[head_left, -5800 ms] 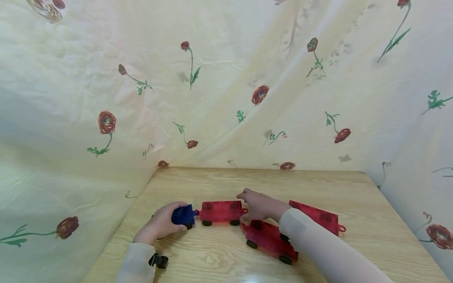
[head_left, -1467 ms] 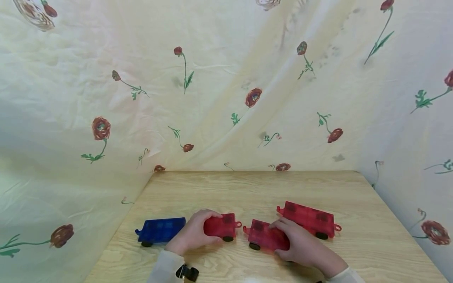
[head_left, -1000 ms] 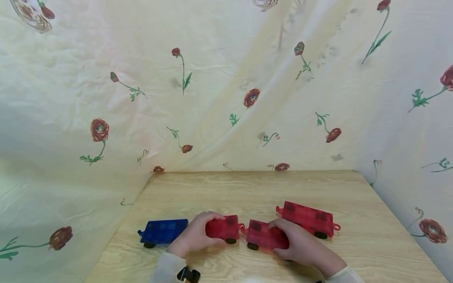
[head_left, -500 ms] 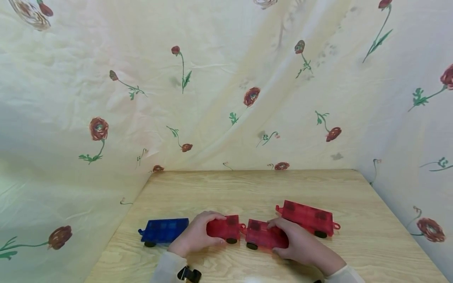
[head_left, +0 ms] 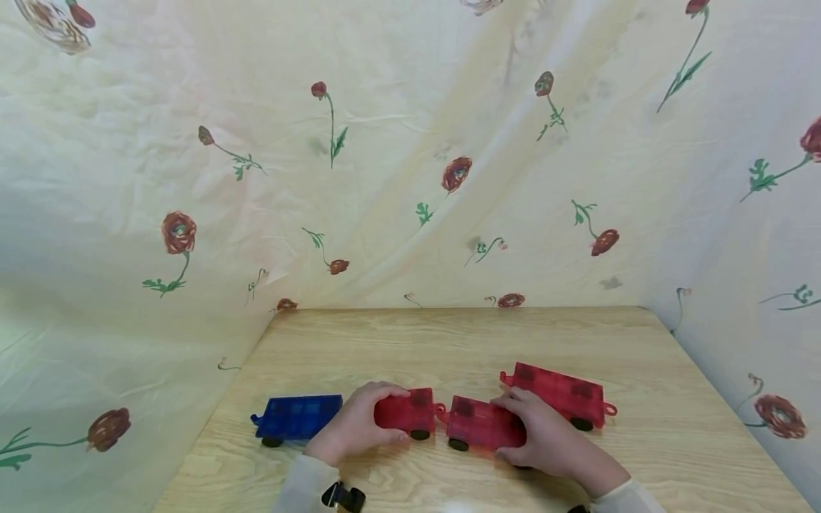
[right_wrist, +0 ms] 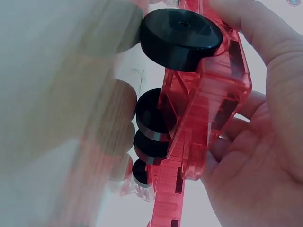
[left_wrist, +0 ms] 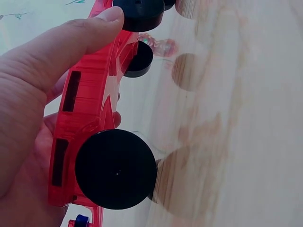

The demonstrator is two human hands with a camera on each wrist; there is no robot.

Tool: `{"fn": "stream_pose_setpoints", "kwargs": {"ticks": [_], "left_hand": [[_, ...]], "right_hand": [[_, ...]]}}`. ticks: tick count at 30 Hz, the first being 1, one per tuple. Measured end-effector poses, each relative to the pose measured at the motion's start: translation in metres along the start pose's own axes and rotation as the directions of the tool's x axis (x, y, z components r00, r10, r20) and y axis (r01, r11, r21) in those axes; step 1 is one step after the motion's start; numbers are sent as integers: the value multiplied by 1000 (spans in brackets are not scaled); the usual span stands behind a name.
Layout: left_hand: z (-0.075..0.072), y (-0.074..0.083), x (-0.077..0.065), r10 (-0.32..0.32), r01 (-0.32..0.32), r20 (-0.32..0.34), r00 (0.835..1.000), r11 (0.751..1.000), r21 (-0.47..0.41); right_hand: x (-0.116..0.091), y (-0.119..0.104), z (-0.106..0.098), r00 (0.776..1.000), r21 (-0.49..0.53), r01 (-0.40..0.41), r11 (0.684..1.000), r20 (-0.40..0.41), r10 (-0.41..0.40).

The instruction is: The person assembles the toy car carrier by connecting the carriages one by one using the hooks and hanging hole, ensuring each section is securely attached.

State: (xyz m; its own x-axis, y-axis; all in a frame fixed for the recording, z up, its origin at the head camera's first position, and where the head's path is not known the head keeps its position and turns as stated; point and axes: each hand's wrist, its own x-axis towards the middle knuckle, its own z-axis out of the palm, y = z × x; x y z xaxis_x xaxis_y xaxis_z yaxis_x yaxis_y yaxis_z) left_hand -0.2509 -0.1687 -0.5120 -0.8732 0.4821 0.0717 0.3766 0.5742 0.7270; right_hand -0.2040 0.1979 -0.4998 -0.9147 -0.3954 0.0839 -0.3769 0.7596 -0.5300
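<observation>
My left hand grips a translucent red toy train wagon with black wheels, thumb along its near side. My right hand grips a second red wagon by its right part, fingers over the far side and thumb on the near side. Between the hands, the left wagon's ring meets the right wagon's hook; whether they are linked I cannot tell. Left of my left hand stands a blue wagon, its right end hidden behind that hand. A small blue piece sits at the red wagon's end in the left wrist view.
A third red wagon stands apart behind my right hand, angled across the wooden table. Floral cloth hangs close behind the table and along both sides.
My left hand has moved from the blue wagon to the left red one, and my right hand has taken hold of the other. The two wagons' facing ends have come together.
</observation>
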Motion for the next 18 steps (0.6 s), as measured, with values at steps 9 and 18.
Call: {"fn": "stream_pose_setpoints", "kwargs": {"ticks": [9, 18], "left_hand": [[0, 2, 0, -4, 4, 4, 1000, 1000, 16], [-1, 2, -1, -14, 14, 11, 1000, 1000, 23]], "right_hand": [[0, 0, 2, 1000, 3, 4, 1000, -10, -4], [0, 2, 1, 1000, 20, -5, 1000, 1, 5]]}}
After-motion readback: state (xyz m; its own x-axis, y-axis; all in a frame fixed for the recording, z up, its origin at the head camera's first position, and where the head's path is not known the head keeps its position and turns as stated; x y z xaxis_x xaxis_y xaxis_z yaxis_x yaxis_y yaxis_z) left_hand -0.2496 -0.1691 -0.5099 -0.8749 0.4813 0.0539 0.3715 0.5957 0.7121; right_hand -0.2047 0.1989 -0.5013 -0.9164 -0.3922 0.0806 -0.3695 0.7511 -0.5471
